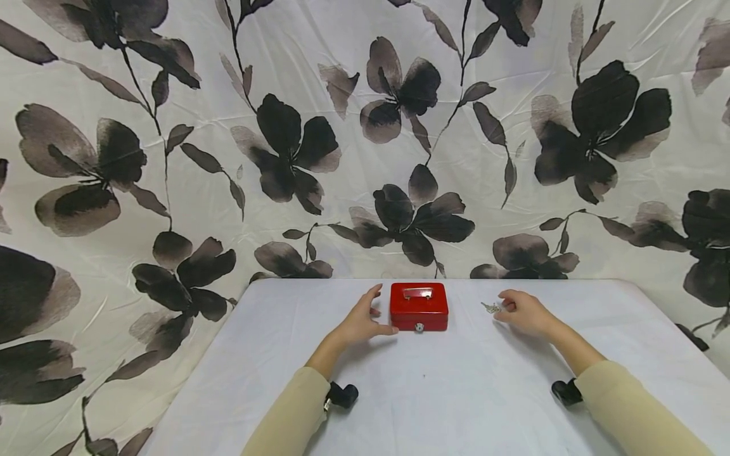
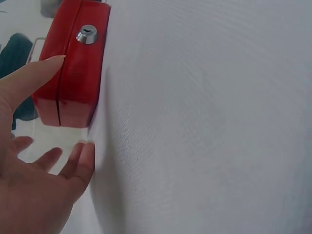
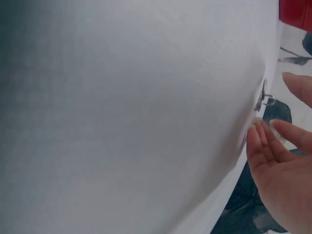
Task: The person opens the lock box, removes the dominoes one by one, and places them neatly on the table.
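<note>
A red metal cash box [image 1: 419, 315] with a carry handle on its lid and a silver lock [image 2: 87, 34] in its front stands on the white-covered table. Spread wide, my left hand [image 1: 360, 320] is at the box's left side, its thumb [image 2: 51, 63] reaching over the front edge while the other fingers stay apart from the side. To the right of the box lies a small bunch of silver keys [image 1: 490, 308]. My right hand [image 1: 526, 313] is just beside the keys, thumb and fingers parted, fingertips close to the table.
The white tablecloth [image 1: 424, 405] covers the table, whose far edge runs just behind the box. A cloth with dark flowers [image 1: 399, 221] hangs behind it. Black wrist-worn devices [image 1: 342, 396] sit at both sleeves.
</note>
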A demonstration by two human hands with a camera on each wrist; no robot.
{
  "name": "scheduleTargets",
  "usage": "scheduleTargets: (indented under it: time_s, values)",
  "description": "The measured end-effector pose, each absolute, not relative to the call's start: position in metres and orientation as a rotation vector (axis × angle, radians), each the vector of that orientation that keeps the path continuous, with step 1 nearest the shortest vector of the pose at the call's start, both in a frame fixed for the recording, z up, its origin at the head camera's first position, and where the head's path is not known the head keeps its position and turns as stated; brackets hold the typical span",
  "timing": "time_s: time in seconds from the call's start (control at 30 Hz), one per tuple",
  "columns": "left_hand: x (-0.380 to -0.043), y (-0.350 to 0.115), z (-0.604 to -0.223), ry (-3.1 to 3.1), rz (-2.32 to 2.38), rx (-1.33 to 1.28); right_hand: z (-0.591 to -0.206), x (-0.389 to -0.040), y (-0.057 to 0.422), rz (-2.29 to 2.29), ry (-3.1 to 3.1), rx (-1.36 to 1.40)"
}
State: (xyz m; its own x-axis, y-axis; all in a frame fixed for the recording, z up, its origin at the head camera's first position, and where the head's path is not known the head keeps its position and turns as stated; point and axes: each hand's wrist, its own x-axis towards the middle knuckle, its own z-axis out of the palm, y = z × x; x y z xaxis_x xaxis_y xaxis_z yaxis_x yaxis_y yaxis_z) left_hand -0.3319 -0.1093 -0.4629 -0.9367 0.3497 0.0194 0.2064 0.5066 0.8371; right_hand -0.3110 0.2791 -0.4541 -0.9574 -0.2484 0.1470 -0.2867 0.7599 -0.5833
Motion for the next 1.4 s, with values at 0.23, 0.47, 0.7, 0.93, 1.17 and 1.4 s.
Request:
scheduleTargets:
  time_s: [0.23,0.47,0.7,0.93,1.17,1.4]
  values:
    - [-0.336,-0.106,-0.464,2.552,1.437,0.471,-0.452,-0.314,0.277,0.987,-2.933,0.430]
    - [-0.338,-0.101,-0.467,2.528,1.451,0.438,-0.455,-0.318,0.277,0.995,-2.948,0.412]
    - [-0.340,-0.096,-0.466,2.505,1.459,0.410,-0.457,-0.321,0.278,0.998,-2.952,0.405]
    - [-0.346,-0.095,-0.469,2.484,1.452,0.386,-0.456,-0.325,0.277,1.035,-2.962,0.366]
    - [-0.351,-0.092,-0.473,2.452,1.449,0.404,-0.455,-0.327,0.275,1.060,-2.988,0.320]
    - [-0.356,-0.090,-0.477,2.419,1.499,0.423,-0.455,-0.330,0.273,1.070,-2.993,0.306]
